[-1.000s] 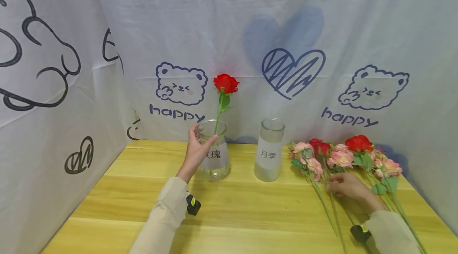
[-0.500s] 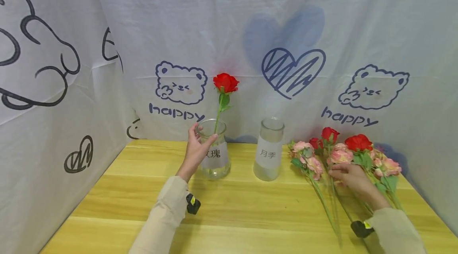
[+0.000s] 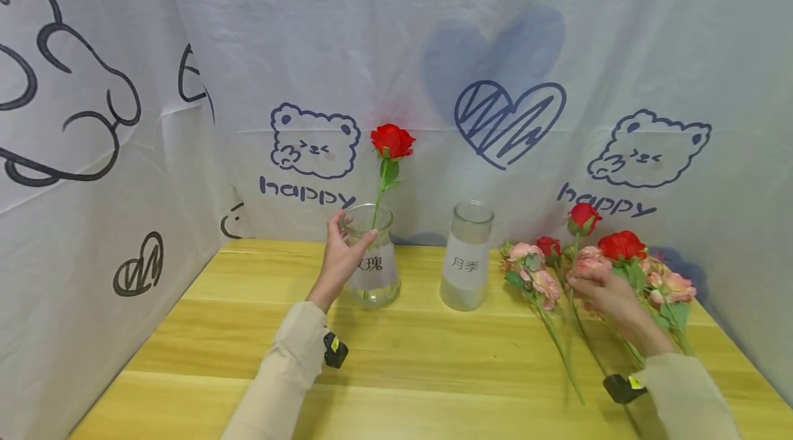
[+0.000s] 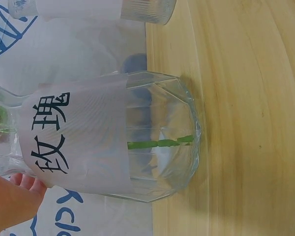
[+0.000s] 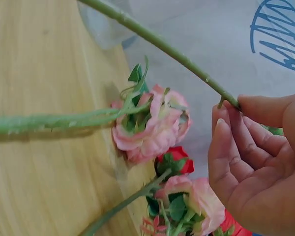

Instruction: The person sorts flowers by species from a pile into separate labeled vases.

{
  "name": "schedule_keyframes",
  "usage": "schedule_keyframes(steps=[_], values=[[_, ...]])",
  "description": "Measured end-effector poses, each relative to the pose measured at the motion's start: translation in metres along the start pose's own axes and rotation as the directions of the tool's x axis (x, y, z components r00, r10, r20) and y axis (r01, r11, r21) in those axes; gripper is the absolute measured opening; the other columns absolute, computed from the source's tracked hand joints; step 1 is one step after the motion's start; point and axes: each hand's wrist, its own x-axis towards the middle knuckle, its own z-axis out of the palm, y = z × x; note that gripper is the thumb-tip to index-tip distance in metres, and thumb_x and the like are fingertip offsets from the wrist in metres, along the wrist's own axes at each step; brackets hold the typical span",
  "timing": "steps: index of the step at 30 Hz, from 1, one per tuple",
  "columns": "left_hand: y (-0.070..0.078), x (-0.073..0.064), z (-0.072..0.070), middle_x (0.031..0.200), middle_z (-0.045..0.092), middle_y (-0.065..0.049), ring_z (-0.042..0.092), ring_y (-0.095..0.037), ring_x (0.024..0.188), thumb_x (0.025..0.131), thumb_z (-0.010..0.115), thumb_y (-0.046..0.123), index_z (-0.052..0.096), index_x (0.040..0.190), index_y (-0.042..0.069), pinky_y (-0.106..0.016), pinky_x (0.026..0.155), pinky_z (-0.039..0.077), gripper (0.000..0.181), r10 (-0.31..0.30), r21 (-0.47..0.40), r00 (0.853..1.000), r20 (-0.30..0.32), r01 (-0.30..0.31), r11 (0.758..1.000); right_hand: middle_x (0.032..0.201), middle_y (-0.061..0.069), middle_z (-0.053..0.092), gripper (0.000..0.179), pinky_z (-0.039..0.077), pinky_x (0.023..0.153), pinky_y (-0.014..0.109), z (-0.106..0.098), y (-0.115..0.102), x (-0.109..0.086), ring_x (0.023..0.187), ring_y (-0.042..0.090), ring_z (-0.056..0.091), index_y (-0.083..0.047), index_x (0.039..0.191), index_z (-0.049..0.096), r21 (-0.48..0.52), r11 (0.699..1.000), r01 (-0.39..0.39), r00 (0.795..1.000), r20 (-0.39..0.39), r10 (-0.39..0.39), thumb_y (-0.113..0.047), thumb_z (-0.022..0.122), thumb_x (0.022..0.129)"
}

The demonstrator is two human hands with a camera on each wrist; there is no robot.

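My left hand (image 3: 343, 262) holds the neck of a wide glass vase (image 3: 385, 294), its fingers round the far side and the thumb at the front. One red rose (image 3: 392, 142) stands in that vase, its green stem (image 4: 160, 143) showing through the glass below the white label. On the right, my right hand (image 3: 610, 299) pinches a second red rose (image 3: 584, 218) by its stem (image 5: 172, 51) between thumb and fingers. The bloom is up above the flowers lying on the table, and the stem slants down towards me, blurred at its lower end.
A narrower labelled glass vase (image 3: 464, 295) stands right of the wide one. Pink flowers (image 3: 542, 286) and red roses (image 3: 622, 246) lie at the table's right side, stems towards me. A printed white cloth (image 3: 396, 47) hangs behind the wooden table (image 3: 434, 371).
The right hand has raised the second red rose off the flowers, up and slightly right, its stem coming away from the tabletop. My left hand stays on the wide vase.
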Motion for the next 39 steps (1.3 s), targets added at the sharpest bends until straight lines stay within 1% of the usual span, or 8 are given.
schedule_keyframes(steps=[4,7,9,13,20,22,28,39], values=[[0.001,0.000,-0.001,0.153,0.027,-0.014,0.028,-0.036,0.138,0.087,0.070,0.031,0.016,0.151,0.011,-0.050,0.113,0.026,0.086,-0.002,-0.001,1.000,-0.001,0.002,1.000,0.093,-0.012,0.062,0.026,0.056,0.073,0.029,0.001,-0.004,0.001,0.083,0.006,0.059,0.003,0.111,0.063,0.136,0.990,0.030,0.999,-0.046,-0.024,-0.019,0.060,0.097],[0.002,0.000,-0.001,0.153,0.026,-0.015,0.028,-0.037,0.138,0.088,0.070,0.030,0.016,0.152,0.010,-0.051,0.112,0.026,0.086,-0.001,-0.001,1.000,0.000,0.001,1.000,0.089,-0.015,0.059,0.007,0.056,0.070,0.024,0.002,-0.009,0.001,0.080,0.004,0.059,-0.012,0.096,0.066,0.274,0.960,0.046,0.997,-0.073,-0.027,-0.016,0.061,0.096],[0.002,0.001,-0.001,0.154,0.026,-0.015,0.028,-0.037,0.138,0.088,0.070,0.030,0.016,0.152,0.010,-0.051,0.113,0.026,0.086,-0.002,0.000,1.000,0.001,0.002,1.000,0.087,-0.015,0.060,0.006,0.055,0.068,0.021,0.003,-0.012,0.001,0.078,0.003,0.060,-0.017,0.092,0.065,0.352,0.935,0.046,0.996,-0.089,-0.015,-0.016,0.061,0.096],[0.002,0.001,-0.001,0.154,0.026,-0.016,0.027,-0.037,0.138,0.088,0.070,0.029,0.016,0.152,0.011,-0.051,0.113,0.025,0.086,-0.004,-0.003,1.000,0.003,0.004,1.000,0.083,-0.011,0.063,0.006,0.054,0.068,0.019,0.005,-0.018,0.002,0.075,0.004,0.061,-0.017,0.091,0.064,0.456,0.889,0.048,0.992,-0.129,0.013,-0.015,0.060,0.096],[0.001,0.001,-0.002,0.154,0.026,-0.015,0.028,-0.037,0.138,0.087,0.070,0.031,0.015,0.152,0.011,-0.051,0.112,0.026,0.087,-0.017,0.004,1.000,0.003,0.017,1.000,0.081,-0.005,0.066,0.009,0.057,0.068,0.021,0.011,-0.027,0.006,0.074,0.006,0.065,-0.013,0.086,0.063,0.637,0.768,0.066,0.985,-0.164,0.050,-0.009,0.062,0.094],[0.001,0.000,-0.002,0.154,0.026,-0.016,0.028,-0.037,0.138,0.087,0.070,0.031,0.016,0.152,0.011,-0.052,0.112,0.026,0.087,-0.020,0.004,1.000,0.003,0.020,1.000,0.080,-0.005,0.067,0.012,0.057,0.067,0.021,0.013,-0.029,0.006,0.073,0.006,0.065,-0.013,0.084,0.064,0.663,0.745,0.074,0.985,-0.167,0.051,-0.007,0.061,0.094],[0.000,-0.001,-0.002,0.154,0.026,-0.014,0.028,-0.036,0.138,0.088,0.069,0.032,0.016,0.152,0.013,-0.051,0.112,0.027,0.086,-0.028,0.001,1.000,0.010,0.028,1.000,0.081,-0.008,0.069,0.014,0.054,0.063,0.018,0.018,-0.034,0.007,0.076,0.004,0.064,-0.015,0.082,0.067,0.695,0.714,0.085,0.989,-0.144,0.021,-0.010,0.063,0.094],[0.002,-0.001,-0.002,0.154,0.026,-0.014,0.028,-0.036,0.138,0.088,0.069,0.031,0.015,0.152,0.013,-0.050,0.112,0.027,0.086,-0.018,-0.001,1.000,0.010,0.018,1.000,0.088,-0.003,0.071,0.013,0.055,0.073,0.020,0.031,-0.056,0.007,0.085,0.007,0.067,-0.011,0.087,0.068,0.807,0.580,0.112,0.994,-0.094,-0.060,-0.006,0.059,0.095]])
